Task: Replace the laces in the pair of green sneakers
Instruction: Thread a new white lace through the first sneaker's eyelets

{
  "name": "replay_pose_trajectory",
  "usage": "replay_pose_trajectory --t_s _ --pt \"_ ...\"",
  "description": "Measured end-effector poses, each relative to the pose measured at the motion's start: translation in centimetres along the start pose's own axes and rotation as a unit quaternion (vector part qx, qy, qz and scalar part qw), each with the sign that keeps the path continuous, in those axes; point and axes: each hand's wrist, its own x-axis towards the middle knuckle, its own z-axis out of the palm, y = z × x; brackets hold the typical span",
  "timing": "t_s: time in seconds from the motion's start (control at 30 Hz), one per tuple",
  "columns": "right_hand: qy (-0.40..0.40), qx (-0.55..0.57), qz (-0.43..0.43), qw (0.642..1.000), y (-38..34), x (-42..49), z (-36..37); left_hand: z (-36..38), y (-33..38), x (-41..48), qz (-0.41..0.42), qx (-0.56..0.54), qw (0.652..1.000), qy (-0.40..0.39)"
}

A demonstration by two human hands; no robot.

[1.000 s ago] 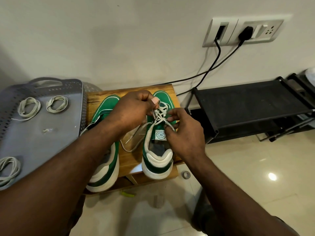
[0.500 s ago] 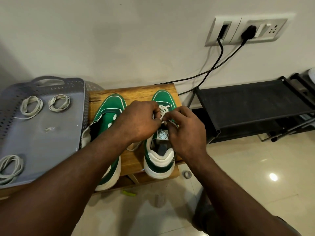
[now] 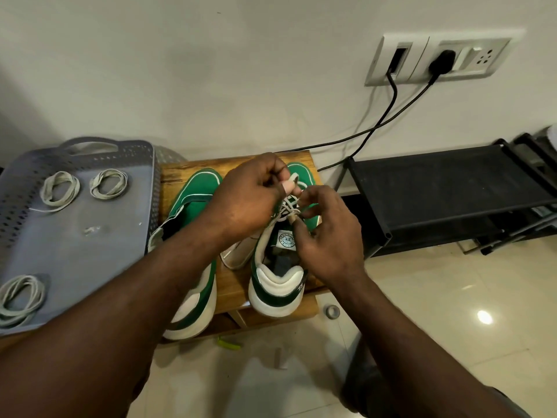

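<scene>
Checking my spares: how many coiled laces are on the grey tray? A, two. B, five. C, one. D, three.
D: one coil and a second lie at the far end of the tray, and a third at its near left corner.

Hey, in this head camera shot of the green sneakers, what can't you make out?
Head view, laced sneaker: upper eyelets hidden by the left hand and right hand, which pinch the lace.
Head view, second sneaker: middle hidden by the left forearm.
Head view, tongue label: print too small.
Head view, coiled lace on the tray: cut by the left edge.
</scene>
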Motion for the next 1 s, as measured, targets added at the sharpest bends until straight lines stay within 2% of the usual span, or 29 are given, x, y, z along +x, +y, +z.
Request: replay_pose_trajectory --t_s 0.1,0.2,0.33,0.4,0.43,0.53,0.67,0.73,0.77,0.8,0.9,0.93,1.0 --pt "0.037 0.070 0.021 0.997 -0.4 0.4 -0.4 -0.2 0.1 0.0 0.043 0.043 0.998 -0.017" --pt "0.043 0.036 -0.010 0.998 0.1 1.1 -0.7 0.0 0.2 -0.3 0.056 0.093 0.992 -0.064" --pt "0.055 -0.005 -0.031 0.998 0.9 1.4 -1.1 -0.1 0.0 0.0 0.035 0.077 0.995 -0.050" --pt "0.052 0.055 -0.038 0.996 1.1 1.8 -1.8 -0.3 0.0 0.2 0.011 0.055 0.997 -0.058" --pt "0.039 0.136 -0.037 0.989 0.9 1.9 -2.3 -0.4 -0.1 0.2 -0.001 0.057 0.996 -0.068" --pt "0.015 0.393 0.014 0.919 0.2 2.3 -3.7 -0.4 -0.5 0.3 -0.022 0.100 0.990 -0.101" --pt "0.016 0.522 0.091 0.848 -0.5 2.2 -4.6 -0.4 -0.4 0.2 -0.031 0.106 0.985 -0.133" --pt "0.031 0.580 0.139 0.802 -0.8 2.3 -4.9 -0.3 -0.3 0.2 -0.047 0.063 0.987 -0.137" --pt "0.050 0.588 0.163 0.791 -0.9 2.3 -5.0 -0.3 -0.3 0.2 -0.060 0.029 0.989 -0.131" --pt "0.072 0.572 0.181 0.797 -0.8 2.3 -5.1 -0.3 -0.3 0.3 -0.073 -0.003 0.990 -0.118" --pt "0.098 0.471 0.155 0.863 -0.3 2.2 -5.6 -0.4 -0.5 0.8 -0.097 -0.039 0.991 -0.085" --pt "0.098 0.476 0.143 0.862 -0.2 2.3 -6.0 -0.4 -0.6 0.9 -0.096 -0.036 0.991 -0.083" --pt "0.093 0.525 0.148 0.833 -0.6 2.4 -6.8 -0.4 -0.8 0.9 -0.090 -0.031 0.992 -0.077"
